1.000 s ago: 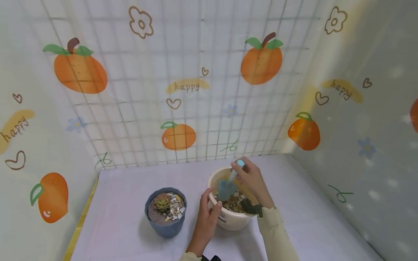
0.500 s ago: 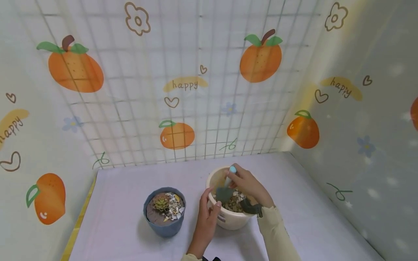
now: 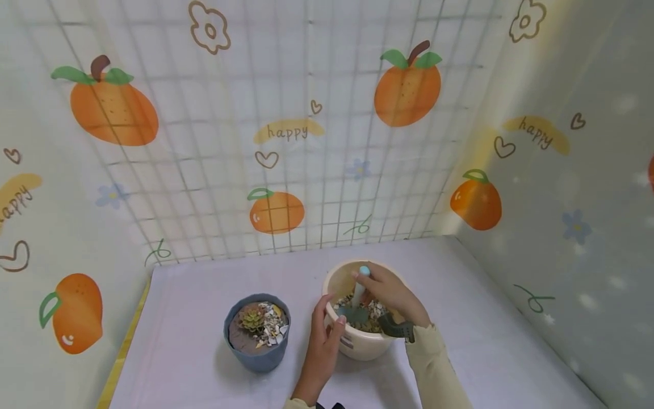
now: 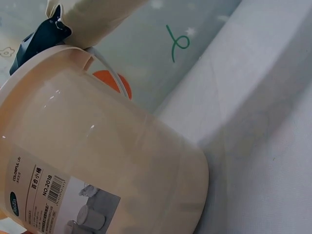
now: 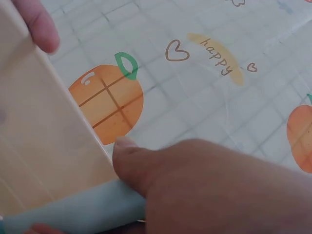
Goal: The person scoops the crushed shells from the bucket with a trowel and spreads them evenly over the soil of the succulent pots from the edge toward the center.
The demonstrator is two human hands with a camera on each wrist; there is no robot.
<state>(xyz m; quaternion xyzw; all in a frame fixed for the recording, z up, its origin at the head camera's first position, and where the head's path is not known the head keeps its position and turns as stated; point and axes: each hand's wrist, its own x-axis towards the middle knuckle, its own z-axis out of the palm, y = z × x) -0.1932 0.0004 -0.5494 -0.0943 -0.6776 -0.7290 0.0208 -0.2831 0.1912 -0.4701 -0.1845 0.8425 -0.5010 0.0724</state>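
My right hand [image 3: 390,289] grips the pale blue handle of a small hand trowel [image 3: 359,292] inside a cream plastic bucket [image 3: 365,347]. The trowel's blue-green blade is down among pebbles and shell bits [image 3: 375,309], its tip hidden. In the right wrist view, the thumb [image 5: 131,158] lies along the handle. My left hand [image 3: 322,343] holds the bucket's near-left rim, thumb at the front and fingers on the left side. A printed label [image 4: 58,195] shows on the bucket wall in the left wrist view.
A blue faceted pot [image 3: 260,359] with a small succulent [image 3: 252,319], brown soil and white shell bits stands left of the bucket. Both stand on a white-covered table [image 3: 189,318]. Behind is a curtain [image 3: 342,142] printed with oranges, over a wire grid.
The trowel went down into the bucket, its blade now in the pebbles, and the right hand lowered with it. The left hand stayed on the rim. The head view shifted slightly.
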